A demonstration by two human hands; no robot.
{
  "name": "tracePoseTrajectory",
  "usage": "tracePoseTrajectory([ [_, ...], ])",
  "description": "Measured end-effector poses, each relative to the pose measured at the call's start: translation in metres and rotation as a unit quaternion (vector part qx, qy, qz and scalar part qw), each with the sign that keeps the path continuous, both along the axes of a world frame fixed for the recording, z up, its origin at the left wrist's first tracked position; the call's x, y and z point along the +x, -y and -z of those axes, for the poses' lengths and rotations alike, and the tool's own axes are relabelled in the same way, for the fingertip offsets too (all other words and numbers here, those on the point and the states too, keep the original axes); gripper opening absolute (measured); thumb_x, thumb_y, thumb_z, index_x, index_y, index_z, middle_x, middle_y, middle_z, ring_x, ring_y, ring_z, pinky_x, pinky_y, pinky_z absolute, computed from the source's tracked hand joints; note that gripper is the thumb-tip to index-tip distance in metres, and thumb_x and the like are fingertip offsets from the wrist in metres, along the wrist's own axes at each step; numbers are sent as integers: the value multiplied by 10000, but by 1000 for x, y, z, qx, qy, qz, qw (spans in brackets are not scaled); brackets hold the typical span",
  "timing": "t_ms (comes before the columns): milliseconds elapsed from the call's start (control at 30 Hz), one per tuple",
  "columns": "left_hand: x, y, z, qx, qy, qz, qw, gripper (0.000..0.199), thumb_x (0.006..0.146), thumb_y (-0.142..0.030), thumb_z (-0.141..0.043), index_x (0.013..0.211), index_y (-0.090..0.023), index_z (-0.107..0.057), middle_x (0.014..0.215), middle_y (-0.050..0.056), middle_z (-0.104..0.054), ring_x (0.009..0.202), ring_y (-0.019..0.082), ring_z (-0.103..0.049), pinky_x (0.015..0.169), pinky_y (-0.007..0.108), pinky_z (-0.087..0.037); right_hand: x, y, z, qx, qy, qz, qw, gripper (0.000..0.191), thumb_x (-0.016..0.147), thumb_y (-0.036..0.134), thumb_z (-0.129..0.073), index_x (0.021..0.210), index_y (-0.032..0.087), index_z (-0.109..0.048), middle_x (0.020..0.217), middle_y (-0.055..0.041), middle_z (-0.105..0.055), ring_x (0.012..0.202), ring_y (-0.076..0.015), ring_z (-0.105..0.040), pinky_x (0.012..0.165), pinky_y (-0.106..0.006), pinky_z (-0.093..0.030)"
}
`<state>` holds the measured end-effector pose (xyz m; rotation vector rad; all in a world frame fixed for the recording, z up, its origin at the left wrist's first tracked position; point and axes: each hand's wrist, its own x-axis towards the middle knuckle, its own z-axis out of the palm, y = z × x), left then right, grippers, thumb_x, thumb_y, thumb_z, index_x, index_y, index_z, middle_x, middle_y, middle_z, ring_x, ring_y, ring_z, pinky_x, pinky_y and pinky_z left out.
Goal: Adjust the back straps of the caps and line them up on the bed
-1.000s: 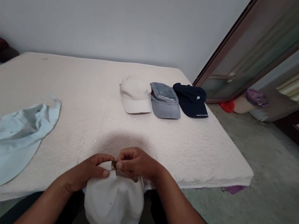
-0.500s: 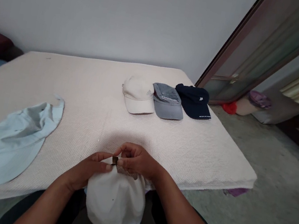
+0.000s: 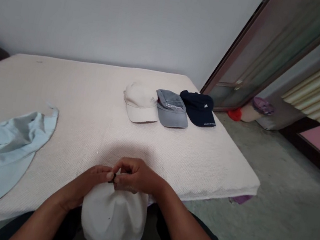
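A white cap (image 3: pixel 114 221) hangs between my hands over my lap, at the near edge of the bed, its rounded crown facing me. My left hand (image 3: pixel 93 180) pinches the cap's edge beside a small dark buckle (image 3: pixel 112 177) on its strap. Thumb and bent fingers of my right hand (image 3: pixel 135 176) close on the strap just right of the buckle. The strap's end is mostly hidden by my fingers. To the left lies a pale blue cap (image 3: pixel 3 155), partly crumpled, its strap loose at the top.
On the white bedspread (image 3: pixel 90 96), a cream cap (image 3: pixel 141 100), a grey cap (image 3: pixel 172 110) and a navy cap (image 3: pixel 199 108) sit in a row. Behind is a grey wall (image 3: pixel 104 12). A glass-panelled door (image 3: pixel 250 57) stands at right, above the concrete floor (image 3: pixel 283 190).
My view has turned slightly right, so everything sits further left. My fingers have drawn closer together over the buckle, covering more of it. The row of caps stays put.
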<state>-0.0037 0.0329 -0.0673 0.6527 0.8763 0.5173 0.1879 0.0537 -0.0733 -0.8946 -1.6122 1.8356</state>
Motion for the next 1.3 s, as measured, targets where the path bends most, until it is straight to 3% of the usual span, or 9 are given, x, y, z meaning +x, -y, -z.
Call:
tracePoseTrajectory([
  [333, 4, -1, 4, -43, -10, -9, 999, 265, 713, -167, -707, 978, -165, -696, 790, 81, -725, 611, 160, -646, 581, 248, -479, 7, 0, 2, 12, 4, 8, 1000, 158, 744, 224, -664, 896, 185, -644, 611, 54, -513, 540, -65, -451, 507, -186, -348],
  [467, 10, -2, 4, -51, -21, -33, 998, 234, 677, -144, -732, 908, -134, -695, 749, 84, -721, 590, 168, -648, 573, 256, -493, 15, 3, -2, -5, 7, 29, 1000, 152, 755, 240, -657, 894, 182, -639, 614, 51, -514, 543, -68, -457, 515, -192, -348],
  [533, 12, -4, 1, -51, -14, -71, 996, 195, 668, -152, -734, 856, -126, -689, 734, 87, -719, 588, 184, -652, 574, 277, -509, 21, 4, -5, -13, 3, 58, 998, 160, 760, 266, -658, 891, 177, -635, 629, 44, -519, 557, -76, -469, 534, -204, -367],
  [633, 10, -10, -7, -65, -6, -196, 978, 122, 690, -189, -699, 804, -152, -675, 698, 60, -714, 567, 203, -656, 560, 316, -537, 35, 5, -11, -21, 5, 107, 994, 187, 780, 309, -647, 913, 177, -641, 762, 7, -579, 677, -105, -521, 638, -238, -408],
  [767, 6, -20, -22, -68, 66, -351, 932, 70, 778, -244, -591, 814, -222, -646, 695, -19, -701, 630, 186, -669, 635, 318, -573, 61, 8, -13, -56, -24, 75, 995, 262, 807, 387, -619, 963, 180, -655, 924, -25, -614, 823, -137, -543, 779, -282, -407],
  [867, 11, -25, -32, -19, 108, -400, 910, 143, 861, -278, -494, 799, -243, -618, 674, -64, -682, 618, 132, -645, 640, 236, -565, 77, 13, -9, -94, -73, 22, 993, 328, 751, 389, -677, 1004, 182, -653, 984, -33, -625, 884, -160, -552, 834, -309, -406],
  [967, 22, -31, -34, 16, 86, -399, 913, 236, 912, -309, -415, 786, -244, -603, 654, -75, -677, 603, 113, -619, 635, 200, -552, 88, 17, -5, -119, -95, 19, 988, 359, 679, 310, -742, 1001, 181, -654, 971, -28, -642, 905, -175, -560, 864, -327, -409],
  [1133, 40, -41, -20, 12, 43, -347, 937, 265, 916, -222, -386, 868, -212, -646, 801, -35, -721, 718, 140, -651, 704, 244, -557, 117, 19, -7, -97, -74, 200, 972, 260, 709, 273, -700, 940, 177, -631, 867, -22, -647, 772, -166, -587, 751, -307, -454],
  [1300, 56, -36, 1, 0, 21, -251, 968, 230, 874, -128, -460, 971, -122, -669, 995, 102, -709, 881, 190, -665, 767, 275, -559, 171, 15, -5, -6, -58, 410, 910, 269, 756, 337, -627, 970, 174, -612, 873, -45, -660, 736, -182, -601, 694, -309, -470],
])
